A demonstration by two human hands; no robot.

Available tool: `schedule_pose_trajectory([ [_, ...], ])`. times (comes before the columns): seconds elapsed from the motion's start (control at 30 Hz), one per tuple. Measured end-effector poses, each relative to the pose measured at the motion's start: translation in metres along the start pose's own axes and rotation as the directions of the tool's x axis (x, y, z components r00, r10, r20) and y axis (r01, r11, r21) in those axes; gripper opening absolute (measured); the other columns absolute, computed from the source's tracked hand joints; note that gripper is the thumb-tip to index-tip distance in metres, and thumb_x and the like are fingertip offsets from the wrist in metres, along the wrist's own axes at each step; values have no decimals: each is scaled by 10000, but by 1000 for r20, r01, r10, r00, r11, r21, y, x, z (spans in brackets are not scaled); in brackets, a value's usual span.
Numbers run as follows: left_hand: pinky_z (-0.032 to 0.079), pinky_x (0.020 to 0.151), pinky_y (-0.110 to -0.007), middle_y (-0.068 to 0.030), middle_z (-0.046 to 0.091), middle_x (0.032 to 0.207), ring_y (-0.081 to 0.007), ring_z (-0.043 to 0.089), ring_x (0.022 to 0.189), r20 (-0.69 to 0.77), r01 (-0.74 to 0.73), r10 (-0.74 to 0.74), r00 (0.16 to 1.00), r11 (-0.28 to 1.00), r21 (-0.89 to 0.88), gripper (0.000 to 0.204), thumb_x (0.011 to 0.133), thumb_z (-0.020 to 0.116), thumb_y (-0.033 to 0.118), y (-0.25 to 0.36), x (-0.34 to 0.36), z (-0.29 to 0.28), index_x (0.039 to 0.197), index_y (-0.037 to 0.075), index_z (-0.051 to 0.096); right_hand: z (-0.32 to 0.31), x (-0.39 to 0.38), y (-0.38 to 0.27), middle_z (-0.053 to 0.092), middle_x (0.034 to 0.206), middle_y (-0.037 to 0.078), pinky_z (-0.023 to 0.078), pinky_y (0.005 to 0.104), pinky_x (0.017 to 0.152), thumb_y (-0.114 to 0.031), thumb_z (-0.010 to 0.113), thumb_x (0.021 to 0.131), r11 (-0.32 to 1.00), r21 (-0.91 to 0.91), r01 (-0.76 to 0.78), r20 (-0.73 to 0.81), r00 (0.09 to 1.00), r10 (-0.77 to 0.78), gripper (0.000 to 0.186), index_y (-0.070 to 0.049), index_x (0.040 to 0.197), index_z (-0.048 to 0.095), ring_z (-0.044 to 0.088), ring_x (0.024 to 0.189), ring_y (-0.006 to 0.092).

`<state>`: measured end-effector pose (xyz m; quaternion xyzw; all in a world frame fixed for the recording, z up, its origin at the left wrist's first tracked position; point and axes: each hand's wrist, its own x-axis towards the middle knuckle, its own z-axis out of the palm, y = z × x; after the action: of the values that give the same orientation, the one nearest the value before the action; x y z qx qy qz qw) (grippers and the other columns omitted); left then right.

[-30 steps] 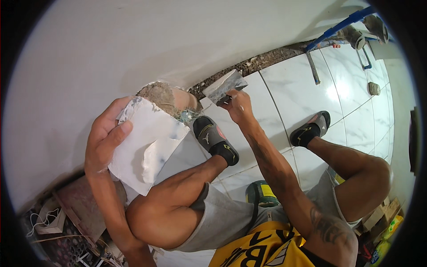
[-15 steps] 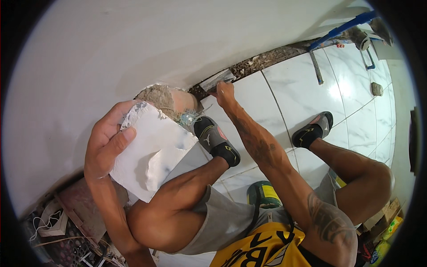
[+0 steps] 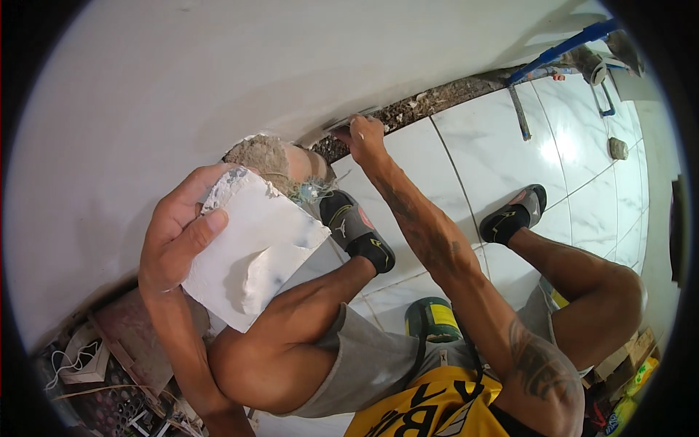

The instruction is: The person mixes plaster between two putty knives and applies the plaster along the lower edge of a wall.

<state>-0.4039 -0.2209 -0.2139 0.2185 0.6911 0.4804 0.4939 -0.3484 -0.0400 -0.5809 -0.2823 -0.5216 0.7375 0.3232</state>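
Observation:
My left hand (image 3: 178, 229) grips a flat white board (image 3: 218, 269) by its far left edge, thumb on top. A lump of white putty (image 3: 260, 280) sits near the board's lower right side, with dried smears at the upper edge. Stretched toward the foot of the white wall (image 3: 218, 73), my right hand (image 3: 366, 137) is closed on a putty knife. Its blade (image 3: 342, 123) shows as a thin grey strip at the wall's lower edge, seemingly against it; the handle is hidden in my fingers.
A rough debris-filled gap (image 3: 429, 102) runs between wall and tiled floor (image 3: 451, 167). Beside the board are a broken mortar patch (image 3: 258, 159) and frayed strands (image 3: 309, 191). A blue bar (image 3: 561, 47) leans far right; a green tub (image 3: 435, 320) stands between my legs.
My right hand has tilted the putty knife, turning its blade from broad view to nearly edge-on by the wall. The board in my left hand has shifted slightly right.

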Motion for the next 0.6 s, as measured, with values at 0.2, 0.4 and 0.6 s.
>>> schedule_pose_trajectory([
  [0.2,416,928,-293,-134,596,1127,-170,563,1037,-1,-69,69,998,996,48,467,870,561,149,0,-10,-8,1261,-82,453,50,-16,-114,610,943,157,565,424,797,-24,483,850,769,500,-397,-56,872,487,186,104,966,552,636,865,262],
  [0.4,420,924,-287,-127,599,1126,-162,564,1036,1,-86,86,996,996,18,468,875,559,137,-2,-4,-6,1273,-78,441,24,-45,-167,593,982,177,560,440,812,-47,487,843,849,373,-375,-94,894,437,216,123,973,518,633,859,300],
  [0.6,423,925,-291,-125,595,1132,-161,562,1040,-9,-56,56,998,998,-26,468,876,555,127,-1,-4,-6,1278,-80,435,-3,-69,-86,583,962,189,570,443,794,-50,494,821,809,382,-447,-102,850,517,198,114,931,508,636,854,303],
])
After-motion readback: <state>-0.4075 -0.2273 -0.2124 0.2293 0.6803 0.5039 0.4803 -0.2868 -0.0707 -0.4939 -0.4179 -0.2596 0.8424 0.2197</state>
